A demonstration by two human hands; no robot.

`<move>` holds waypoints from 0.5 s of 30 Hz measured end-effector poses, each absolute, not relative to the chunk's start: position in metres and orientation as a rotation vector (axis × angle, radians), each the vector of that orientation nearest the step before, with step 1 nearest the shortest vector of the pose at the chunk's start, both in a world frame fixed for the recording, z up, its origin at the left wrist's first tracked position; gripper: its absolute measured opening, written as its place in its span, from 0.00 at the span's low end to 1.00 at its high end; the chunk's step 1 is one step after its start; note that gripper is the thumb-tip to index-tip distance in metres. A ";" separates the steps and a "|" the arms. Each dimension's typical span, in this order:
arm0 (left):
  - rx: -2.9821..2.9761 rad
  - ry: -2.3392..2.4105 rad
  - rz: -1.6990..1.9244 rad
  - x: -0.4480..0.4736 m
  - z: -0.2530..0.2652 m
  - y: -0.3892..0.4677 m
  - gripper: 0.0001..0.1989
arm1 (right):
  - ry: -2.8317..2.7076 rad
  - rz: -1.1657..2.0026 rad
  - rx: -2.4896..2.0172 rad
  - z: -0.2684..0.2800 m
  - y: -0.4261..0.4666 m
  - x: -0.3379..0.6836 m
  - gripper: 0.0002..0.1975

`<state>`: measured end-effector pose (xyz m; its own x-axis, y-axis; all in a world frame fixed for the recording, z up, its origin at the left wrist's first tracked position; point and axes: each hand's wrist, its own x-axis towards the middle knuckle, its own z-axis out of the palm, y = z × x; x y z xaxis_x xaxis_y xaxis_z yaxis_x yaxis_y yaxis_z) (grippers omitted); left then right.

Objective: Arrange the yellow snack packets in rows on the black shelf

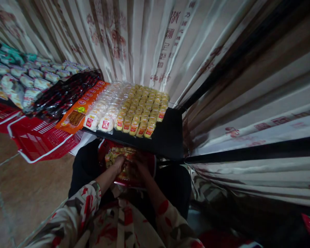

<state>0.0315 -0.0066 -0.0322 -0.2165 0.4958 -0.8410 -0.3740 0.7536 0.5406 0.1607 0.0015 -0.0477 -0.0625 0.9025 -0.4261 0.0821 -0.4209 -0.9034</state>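
Observation:
A red basket (pixel 155 167) filled with small yellow clear-wrapped snack packets (pixel 112 155) rests on my lap. Inside it, my left hand (pixel 120 163) reaches down among the packets with its fingers curled; what they hold is hidden. Close beside it on the right, my right hand (pixel 138 161) is also over the packets, dim and blurred, so its fingers do not show clearly. Beyond the basket, matching yellow packets (pixel 139 110) stand in tight rows on a black table (pixel 170 129), their red-and-white labels facing me at the front.
Left of the yellow rows lie white round packets (pixel 105 119), an orange snack bag (pixel 73 115), dark shiny packages (pixel 67 93) and white wrapped packets (pixel 33 79). Red baskets (pixel 41 137) with white handles stand below left. Pale printed curtains (pixel 144 41) hang behind and to the right.

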 end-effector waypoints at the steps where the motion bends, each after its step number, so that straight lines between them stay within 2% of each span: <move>1: 0.109 1.589 0.808 0.030 -0.028 -0.010 0.01 | -1.038 1.589 -1.545 -0.043 -0.001 0.161 0.13; 8: 0.222 1.467 0.868 0.024 0.003 -0.028 0.09 | -0.990 1.577 -1.496 -0.004 -0.011 0.171 0.13; 15: 0.267 1.233 0.934 0.030 0.045 -0.043 0.06 | -0.849 1.556 -1.404 0.026 -0.024 0.181 0.19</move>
